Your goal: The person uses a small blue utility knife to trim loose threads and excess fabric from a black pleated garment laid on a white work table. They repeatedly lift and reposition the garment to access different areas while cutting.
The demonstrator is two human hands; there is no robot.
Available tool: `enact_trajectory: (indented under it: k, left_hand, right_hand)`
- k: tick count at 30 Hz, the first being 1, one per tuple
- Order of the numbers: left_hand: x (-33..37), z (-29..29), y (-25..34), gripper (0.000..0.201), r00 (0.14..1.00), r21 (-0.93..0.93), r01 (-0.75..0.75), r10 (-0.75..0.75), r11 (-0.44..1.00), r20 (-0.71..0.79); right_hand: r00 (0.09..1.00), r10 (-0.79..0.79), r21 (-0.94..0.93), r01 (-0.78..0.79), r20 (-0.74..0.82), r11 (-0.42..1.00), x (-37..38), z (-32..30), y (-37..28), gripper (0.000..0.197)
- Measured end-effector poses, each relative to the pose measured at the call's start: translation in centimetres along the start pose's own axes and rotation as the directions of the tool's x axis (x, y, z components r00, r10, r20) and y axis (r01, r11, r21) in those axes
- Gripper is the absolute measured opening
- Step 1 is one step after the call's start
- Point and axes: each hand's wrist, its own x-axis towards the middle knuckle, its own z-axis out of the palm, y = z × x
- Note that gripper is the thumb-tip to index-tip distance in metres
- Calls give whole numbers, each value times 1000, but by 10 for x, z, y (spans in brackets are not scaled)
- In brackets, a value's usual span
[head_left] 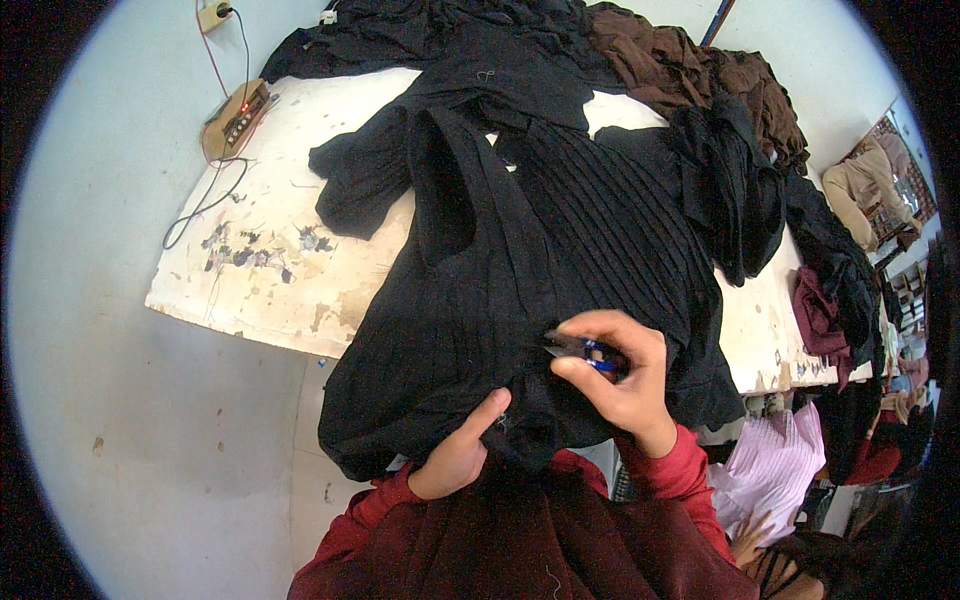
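A black garment (pixel 400 330) with a pleated panel on its right side spreads over the table's near edge and hangs toward me. My left hand (pixel 458 455) grips its lower part, thumb on top and the fingers hidden beneath the cloth. Above the fabric, my right hand (pixel 630 375) is closed around small thread snips (pixel 590 354) with blue parts. Their dark blades point left, over the garment's middle. A bit of light thread shows on the cloth by my left thumb.
A white, stained table (pixel 290 290) carries a black clothing heap (pixel 400 35) and brown cloth (pixel 655 50) at the back. A wooden power box (pixel 236 120) with a cable sits at the far left. Pink pleated cloth (pixel 770 465) and another person's hand (pixel 750 540) are at the lower right.
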Motion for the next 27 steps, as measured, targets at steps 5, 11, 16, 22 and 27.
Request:
enact_trajectory:
  k: [5,11,16,22,27]
  left_hand:
    - [1,-13,-3,41,985,447,-165,122,879,124]
    - [-9,-17,19,34,814,706,-581,259,405,521]
    - [1,-37,-14,38,987,499,-116,156,859,-39]
    - [2,-23,-16,43,887,660,-278,451,697,-102]
    - [1,-26,-23,43,918,570,-297,394,766,-51]
  right_hand:
    - [934,-224,-37,244,280,969,-18,16,-16,49]
    - [948,-264,-80,281,175,956,-29,26,13,33]
    - [963,-169,42,164,211,986,-27,31,14,27]
    - [992,-60,59,53,107,997,-11,8,3,30]
    - [958,-229,-106,250,175,963,0,10,-5,45]
